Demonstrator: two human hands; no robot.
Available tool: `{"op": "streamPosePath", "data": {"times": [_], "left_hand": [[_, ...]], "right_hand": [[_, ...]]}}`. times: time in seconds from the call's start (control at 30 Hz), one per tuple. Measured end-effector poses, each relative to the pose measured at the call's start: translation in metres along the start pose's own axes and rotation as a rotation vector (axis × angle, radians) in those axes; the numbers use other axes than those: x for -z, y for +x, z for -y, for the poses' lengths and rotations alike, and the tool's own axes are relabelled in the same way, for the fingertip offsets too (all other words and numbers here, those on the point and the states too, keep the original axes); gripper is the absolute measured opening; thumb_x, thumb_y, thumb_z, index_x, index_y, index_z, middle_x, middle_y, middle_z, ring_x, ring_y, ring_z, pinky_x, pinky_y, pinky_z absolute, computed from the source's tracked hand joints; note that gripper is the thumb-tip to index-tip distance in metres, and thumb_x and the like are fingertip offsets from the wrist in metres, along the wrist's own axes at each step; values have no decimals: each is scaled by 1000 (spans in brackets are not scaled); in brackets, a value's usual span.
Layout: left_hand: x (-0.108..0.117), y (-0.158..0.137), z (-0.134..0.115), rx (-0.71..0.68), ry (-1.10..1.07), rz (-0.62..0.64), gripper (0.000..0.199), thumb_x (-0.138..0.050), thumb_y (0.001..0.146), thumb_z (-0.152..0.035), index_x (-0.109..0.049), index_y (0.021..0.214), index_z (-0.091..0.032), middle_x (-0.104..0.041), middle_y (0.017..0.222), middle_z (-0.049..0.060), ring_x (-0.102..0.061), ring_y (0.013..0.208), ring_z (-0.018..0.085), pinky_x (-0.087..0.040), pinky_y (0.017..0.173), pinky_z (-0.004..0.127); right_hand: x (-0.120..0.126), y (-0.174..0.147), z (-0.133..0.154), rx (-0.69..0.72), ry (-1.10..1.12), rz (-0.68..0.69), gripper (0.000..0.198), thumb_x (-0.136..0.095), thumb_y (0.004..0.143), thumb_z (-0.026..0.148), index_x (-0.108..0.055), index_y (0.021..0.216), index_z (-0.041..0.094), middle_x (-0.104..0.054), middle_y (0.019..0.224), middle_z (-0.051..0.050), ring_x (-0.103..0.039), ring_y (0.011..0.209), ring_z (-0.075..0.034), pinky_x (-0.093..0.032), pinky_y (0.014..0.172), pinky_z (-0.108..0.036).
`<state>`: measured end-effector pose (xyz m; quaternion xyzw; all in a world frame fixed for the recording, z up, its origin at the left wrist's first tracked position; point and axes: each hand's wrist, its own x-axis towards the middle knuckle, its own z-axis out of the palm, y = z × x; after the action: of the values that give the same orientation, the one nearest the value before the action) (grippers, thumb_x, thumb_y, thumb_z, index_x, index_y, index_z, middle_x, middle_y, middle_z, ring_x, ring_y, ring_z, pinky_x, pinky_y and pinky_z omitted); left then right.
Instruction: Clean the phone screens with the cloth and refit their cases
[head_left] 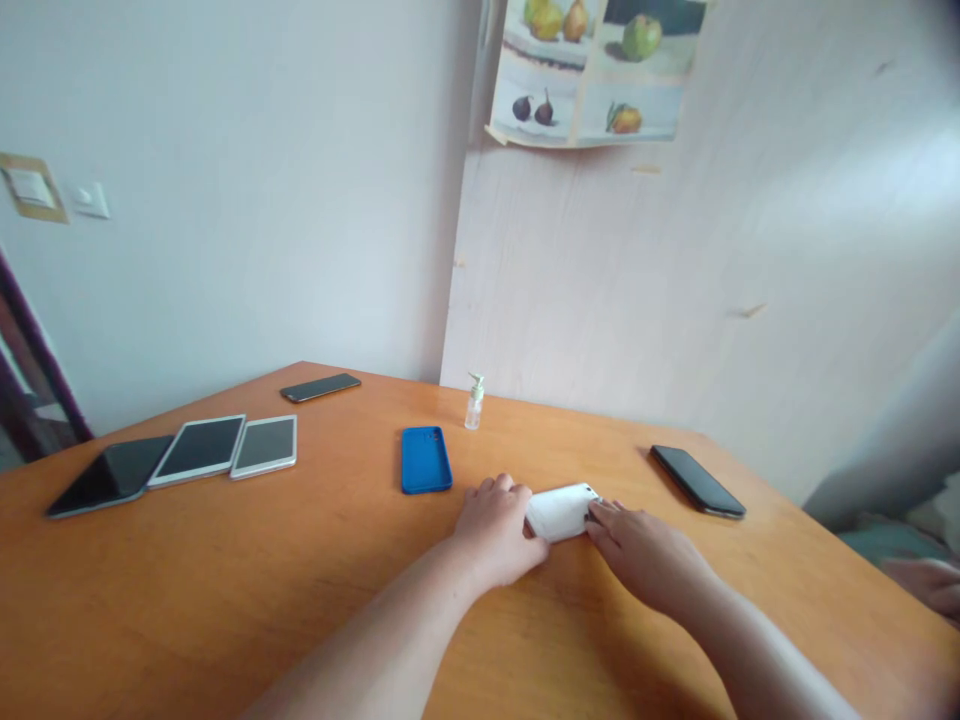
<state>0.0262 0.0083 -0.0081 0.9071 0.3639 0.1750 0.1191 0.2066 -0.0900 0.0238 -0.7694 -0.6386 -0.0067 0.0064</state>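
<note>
A white smartphone (561, 513) lies back up on the wooden table, its small camera showing at the far right corner. My left hand (499, 530) grips its left end, thumb at the near edge and fingers at the far side. At the other end, the bent fingers of my right hand (645, 555) press together against the phone's right edge. A small dark patch shows beside those fingertips, too little of it to name. Just beyond my left hand lies a blue phone case (426, 460), its hollow side up.
A clear pump bottle (473, 410) stands near the wall. To the right is a black phone (697, 480). On the left lie a dark tablet (112, 475), a white tablet (201, 448), a smaller white tablet (265, 445) and another dark phone (321, 387). Another person's hand (930, 585) shows at the right edge.
</note>
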Motion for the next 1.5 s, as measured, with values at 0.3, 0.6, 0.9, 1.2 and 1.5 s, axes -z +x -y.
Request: {"op": "streamPosePath", "data": {"times": [0.3, 0.6, 0.9, 1.2, 1.5], "left_hand": [[5, -1, 0, 2, 2, 12, 30, -61, 76, -47, -62, 98, -26, -60, 104, 7, -57, 102, 27, -45, 85, 35], [7, 1, -1, 5, -2, 29, 23, -58, 80, -42, -62, 96, -26, -60, 101, 6, -57, 100, 25, -42, 83, 33], [4, 2, 3, 8, 18, 61, 35, -62, 78, -40, -59, 110, -27, -58, 108, 5, -54, 106, 25, -39, 89, 32], [4, 0, 2, -2, -46, 22, 28, -59, 79, -39, -62, 103, -27, -59, 103, 5, -55, 104, 24, -40, 85, 31], [2, -3, 0, 37, -59, 10, 33, -62, 73, -43, -63, 101, -26, -58, 104, 7, -54, 101, 26, -42, 85, 34]], "right_hand": [[-2, 0, 21, 219, 183, -36, 38, -31, 98, 30, -56, 125, 23, -56, 137, -10, -46, 131, -26, -24, 111, -54], [-8, 6, 24, 188, 249, -66, 42, -24, 101, 39, -54, 128, 27, -52, 142, -9, -38, 137, -25, -13, 113, -61], [-14, 27, -5, -92, 232, -11, 51, -22, 100, 41, -42, 143, 24, -37, 153, -8, -23, 144, -32, -7, 108, -72], [-21, 21, 18, 171, 272, -31, 49, -24, 99, 42, -41, 144, 31, -41, 152, -4, -26, 144, -26, -2, 112, -66], [-32, 24, 11, 93, 199, -61, 50, -25, 98, 42, -45, 142, 29, -42, 150, -5, -30, 142, -28, -8, 111, -69]]}}
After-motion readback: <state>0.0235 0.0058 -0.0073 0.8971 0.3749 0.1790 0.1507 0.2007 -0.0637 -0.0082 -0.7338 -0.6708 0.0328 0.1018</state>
